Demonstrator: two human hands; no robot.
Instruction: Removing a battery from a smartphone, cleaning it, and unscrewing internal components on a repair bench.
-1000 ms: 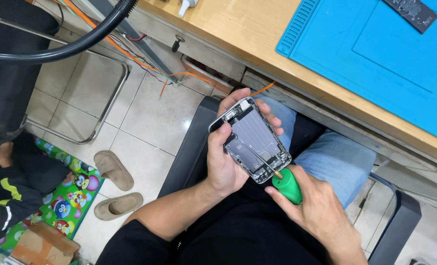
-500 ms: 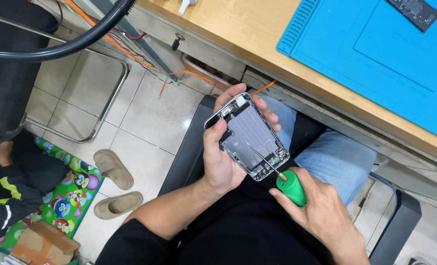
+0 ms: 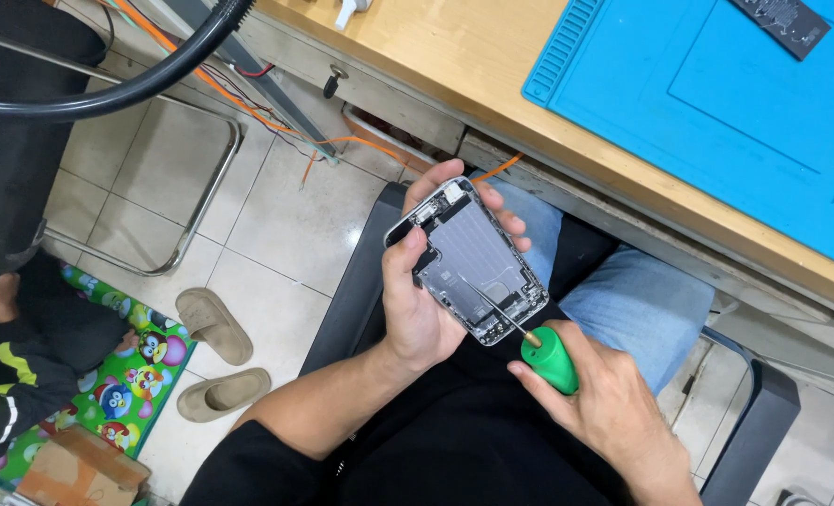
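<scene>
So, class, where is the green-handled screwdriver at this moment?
In the head view, the green-handled screwdriver sits right of centre in the right hand, over the lap. Its tip rests inside the opened phone shell held by the left hand.

The left hand [image 3: 417, 290] is raised over the lap, palm turned up, thumb pressed along one side and fingers curled around the other (forearm bare). The right hand [image 3: 604, 408] sits lower, fingers pinched closed, wrist bent inward.

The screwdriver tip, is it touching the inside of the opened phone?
Touching. In the head view the green-handled screwdriver, gripped by the right hand, lays its thin shaft into the opened phone, the tip meeting the inner parts with no visible gap.
</scene>
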